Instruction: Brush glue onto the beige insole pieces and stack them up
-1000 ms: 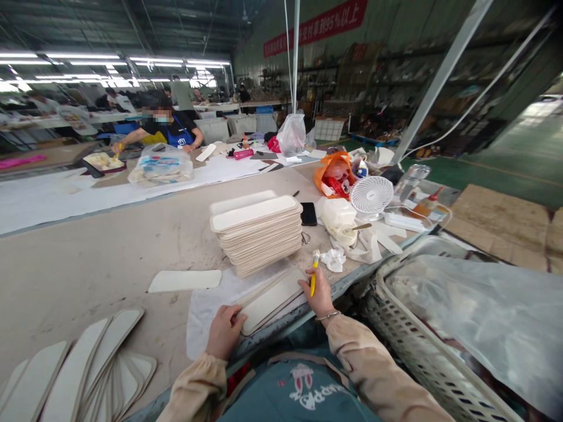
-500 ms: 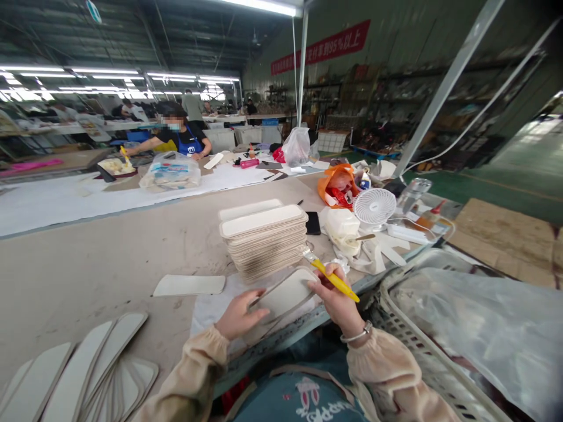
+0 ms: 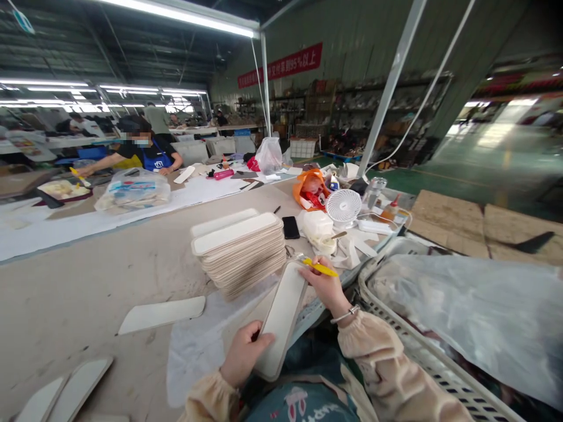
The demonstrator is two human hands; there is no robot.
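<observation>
My left hand (image 3: 244, 354) grips the near end of a long cream rounded panel (image 3: 281, 319), lifted off the table and pointing away from me. My right hand (image 3: 324, 284) touches the panel's far end and is closed round a yellow-handled brush (image 3: 319, 267). Just behind stands a tall stack of the same cream panels (image 3: 240, 252). One loose panel (image 3: 160, 313) lies flat to the left.
A white sheet (image 3: 197, 346) covers the table's near edge. A small white fan (image 3: 343, 208), a phone (image 3: 290, 227), an orange bag (image 3: 310, 187) and bottles sit at the right. A plastic-covered basket (image 3: 440, 328) stands at my right. Another person (image 3: 141, 153) works across the table.
The panel went from lying on the sheet to being held up in both hands, turned lengthwise away from me. The view swung right and the brush tilted flatter.
</observation>
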